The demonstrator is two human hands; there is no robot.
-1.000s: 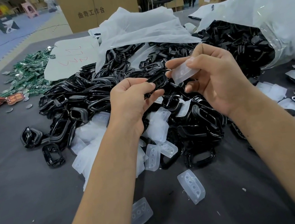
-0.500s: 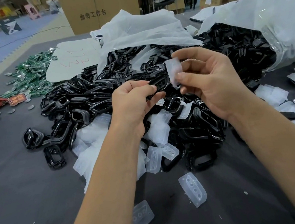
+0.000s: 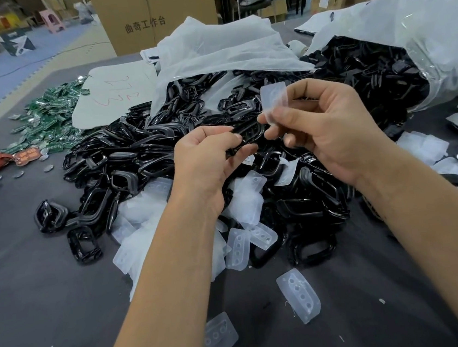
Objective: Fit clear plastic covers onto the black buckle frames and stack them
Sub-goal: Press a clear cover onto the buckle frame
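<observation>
Cover (image 3: pixel 273 96) now turned upright, swung up from flat a second ago, lower edge brought beside frame (image 3: pixel 249 133): lined up, not yet fitted. Right hand (image 3: pixel 328 130) pinching cover between thumb and fingertips; left hand (image 3: pixel 206 158) gripping frame above black pile (image 3: pixel 140 160), wrists raised.

Buckle frame (image 3: pixel 249 134) partly behind fingers.

Green circuit boards (image 3: pixel 52 113) lie far left on the grey table (image 3: pixel 36 295); a cardboard box (image 3: pixel 147 14) stands behind.
</observation>
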